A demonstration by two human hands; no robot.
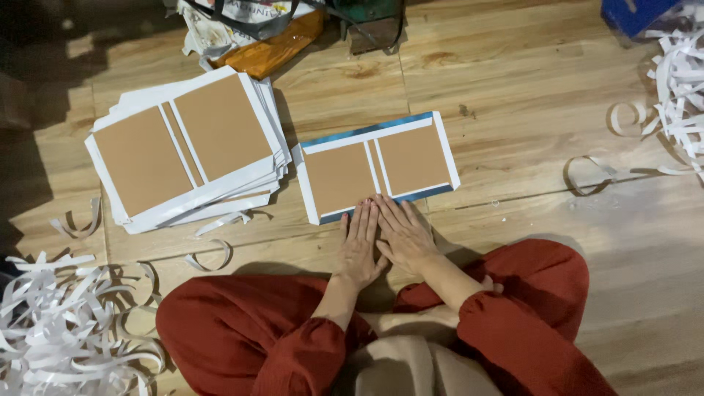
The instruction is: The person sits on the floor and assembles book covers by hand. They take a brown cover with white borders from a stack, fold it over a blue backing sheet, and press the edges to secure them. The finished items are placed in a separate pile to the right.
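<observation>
Floor: wooden floor of pale planks carries everything; the person sits cross-legged at its near edge in red sleeves.
Stack: stack of covers, white sheets with brown boards, toward the far left of the floor.
Strips: paper strips heaped at the near left corner; more at the far right edge.
Cover: single cover, white with two brown boards and a blue edge, lies mid-floor just right of the stack.
Hands: left hand and right hand lie flat, fingers stretched out, side by side and touching, pressing the cover's near edge; neither grips anything.
</observation>
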